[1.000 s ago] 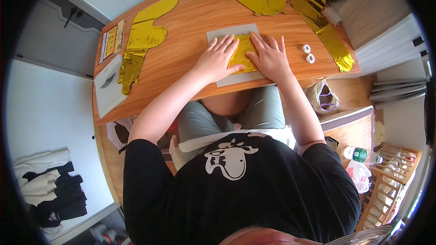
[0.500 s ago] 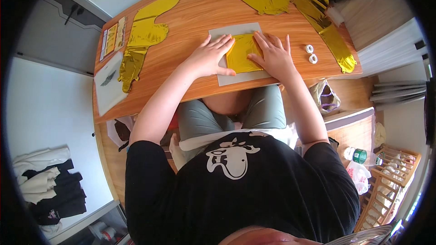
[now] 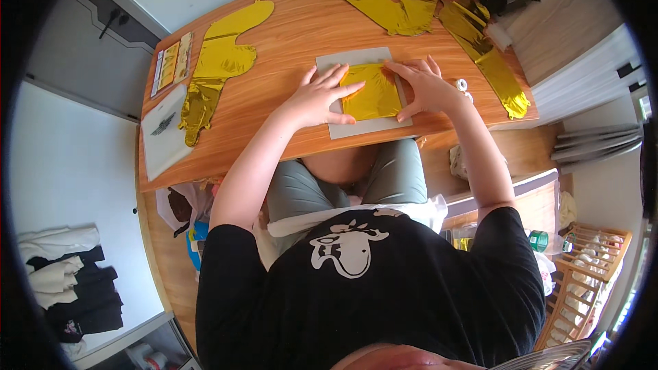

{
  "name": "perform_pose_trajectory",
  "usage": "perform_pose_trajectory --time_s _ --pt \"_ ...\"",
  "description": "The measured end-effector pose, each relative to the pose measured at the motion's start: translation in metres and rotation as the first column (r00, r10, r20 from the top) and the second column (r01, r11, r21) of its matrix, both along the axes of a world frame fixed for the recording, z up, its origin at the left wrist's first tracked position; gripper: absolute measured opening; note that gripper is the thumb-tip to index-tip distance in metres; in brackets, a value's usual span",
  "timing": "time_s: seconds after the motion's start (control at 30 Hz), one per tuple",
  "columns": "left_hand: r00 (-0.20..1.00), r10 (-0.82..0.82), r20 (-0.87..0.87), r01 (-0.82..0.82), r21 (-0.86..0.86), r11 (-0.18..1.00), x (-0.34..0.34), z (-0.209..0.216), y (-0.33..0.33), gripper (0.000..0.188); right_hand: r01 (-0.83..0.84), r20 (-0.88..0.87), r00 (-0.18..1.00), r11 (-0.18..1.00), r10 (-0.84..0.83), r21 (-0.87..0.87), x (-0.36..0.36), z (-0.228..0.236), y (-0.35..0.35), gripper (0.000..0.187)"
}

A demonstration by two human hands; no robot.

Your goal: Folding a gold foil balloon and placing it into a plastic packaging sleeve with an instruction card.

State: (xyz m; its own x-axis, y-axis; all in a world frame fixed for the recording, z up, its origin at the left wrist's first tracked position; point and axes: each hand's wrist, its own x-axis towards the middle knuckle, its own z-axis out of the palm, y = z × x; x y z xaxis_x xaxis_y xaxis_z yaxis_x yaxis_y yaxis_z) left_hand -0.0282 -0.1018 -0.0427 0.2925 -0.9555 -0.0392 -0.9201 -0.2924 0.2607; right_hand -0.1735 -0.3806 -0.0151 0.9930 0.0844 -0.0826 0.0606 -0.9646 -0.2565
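Note:
A folded gold foil balloon point(image 3: 372, 92) lies as a flat rectangle on a grey sheet point(image 3: 373, 55), close to the table's front edge. On its left side rests my left hand point(image 3: 315, 100), fingers spread, some touching the foil and the thumb reaching over the sheet's lower left. My right hand point(image 3: 426, 88) is at the foil's right side, its fingertips at the upper right corner and its thumb near the lower right corner. Both hands have their fingers apart, and neither grips the foil.
Flat gold foil balloons lie at the left point(image 3: 223, 55), the back point(image 3: 391, 0) and the right point(image 3: 486, 62) of the wooden table point(image 3: 288, 41). White tape rolls point(image 3: 462, 85) sit beside my right wrist. A printed card point(image 3: 171, 63) and a clear bag point(image 3: 164, 127) are at the far left.
My right hand has slid off the foil's top toward its right edge, its thumb now near the lower corner. My left hand stays at the left side, its fingers spread wider.

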Motion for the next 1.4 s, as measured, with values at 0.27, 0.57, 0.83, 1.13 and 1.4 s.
perform_pose_trajectory --time_s 0.27,0.57,0.83,1.13,1.4 --pt "0.998 0.037 -0.042 -0.032 0.114 0.993 -0.001 0.011 -0.009 0.089 0.178 0.208 0.959 0.980 -0.193 0.086 0.033 -0.024 0.051 0.082" --pt "0.966 0.120 -0.230 -0.133 -0.042 0.990 0.001 0.000 -0.006 0.110 0.130 0.400 0.911 0.991 -0.103 -0.042 0.026 -0.045 0.098 0.090" --pt "0.961 0.261 -0.088 -0.259 0.031 0.965 -0.003 0.020 0.011 0.137 0.146 0.295 0.950 0.980 -0.101 -0.132 0.027 -0.042 0.107 0.093" --pt "0.846 -0.189 -0.499 -0.248 -0.681 0.689 -0.077 0.127 0.103 0.110 0.128 0.287 0.954 0.984 -0.089 -0.122 0.029 -0.031 0.118 0.092" --pt "0.715 -0.339 -0.611 -0.517 -0.789 0.331 -0.118 0.105 0.129 0.076 0.176 0.287 0.948 0.976 -0.134 -0.127 0.027 -0.031 0.107 0.091"
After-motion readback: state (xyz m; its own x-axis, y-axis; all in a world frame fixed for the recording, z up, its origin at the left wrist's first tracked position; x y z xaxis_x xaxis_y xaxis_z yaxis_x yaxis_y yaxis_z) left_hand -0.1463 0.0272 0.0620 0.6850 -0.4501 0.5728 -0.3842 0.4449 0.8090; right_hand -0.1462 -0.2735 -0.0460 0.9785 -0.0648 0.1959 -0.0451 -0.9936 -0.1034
